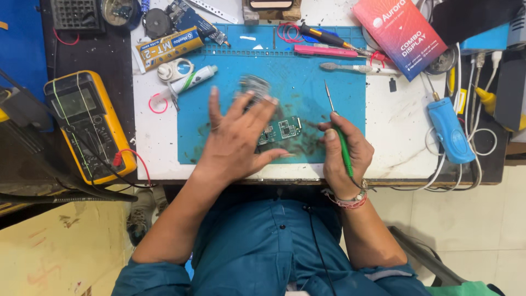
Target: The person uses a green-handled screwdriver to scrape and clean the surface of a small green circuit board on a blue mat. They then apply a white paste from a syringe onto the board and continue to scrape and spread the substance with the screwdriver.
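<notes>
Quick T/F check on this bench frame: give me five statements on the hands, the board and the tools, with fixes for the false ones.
1. The right hand holds a thin green-handled soldering iron, tip pointing away from the person. True.
2. The left hand is clenched in a fist. False: its fingers are spread open, above the small green circuit board.
3. The circuit board lies on the blue rectangular work mat. True.
4. The yellow multimeter sits to the person's right. False: it is off the mat, on the left.
5. The pink-handled tool is in the left hand's grip. False: it lies at the mat's far edge.
</notes>
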